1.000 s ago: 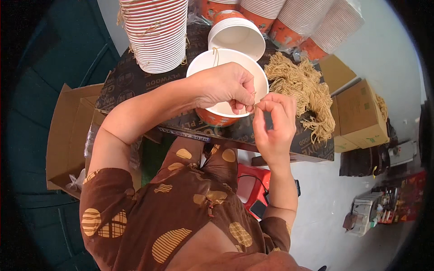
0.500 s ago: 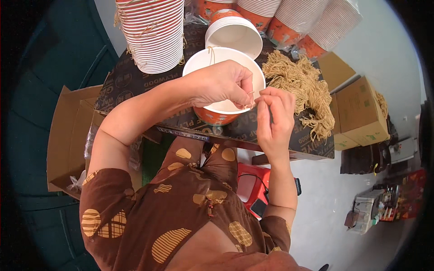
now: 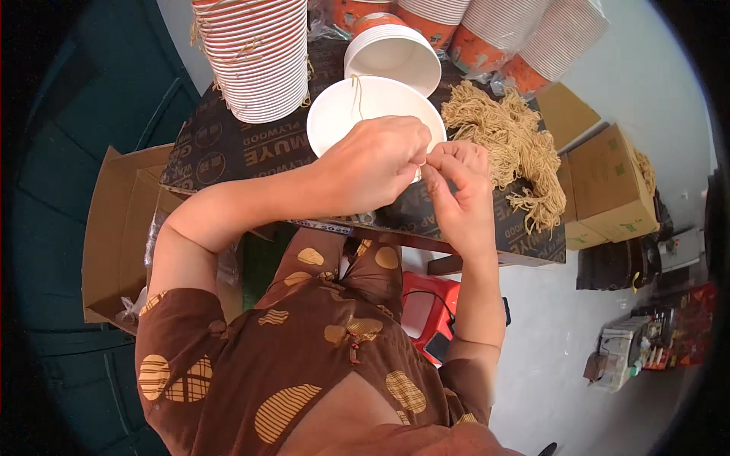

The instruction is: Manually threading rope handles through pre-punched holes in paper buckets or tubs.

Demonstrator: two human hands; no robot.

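A paper bucket (image 3: 332,114), white inside, stands near the table's front edge, with a tan string (image 3: 360,97) looped over its far rim and hanging down inside. At the near right rim, my left hand (image 3: 384,156) is closed with the fingertips pinched together. My right hand (image 3: 461,178) meets it there, thumb and forefinger closed in a pinch. A short bit of tan string shows between the fingertips; the hands hide most of it and the near rim. Beside my right hand lies a heap of tan strings (image 3: 525,156).
A tall stack of buckets (image 3: 255,64) with strings stands at the left. Behind the bucket, another bucket (image 3: 395,57) lies tipped on its side. Bagged bucket stacks (image 3: 494,34) line the back of the dark table (image 3: 251,152). Cardboard boxes (image 3: 608,186) flank it; a red stool (image 3: 433,308) sits below.
My left hand has come down and toward me, with its back turned up. My right fingers have closed in against the left fingertips at the rim.
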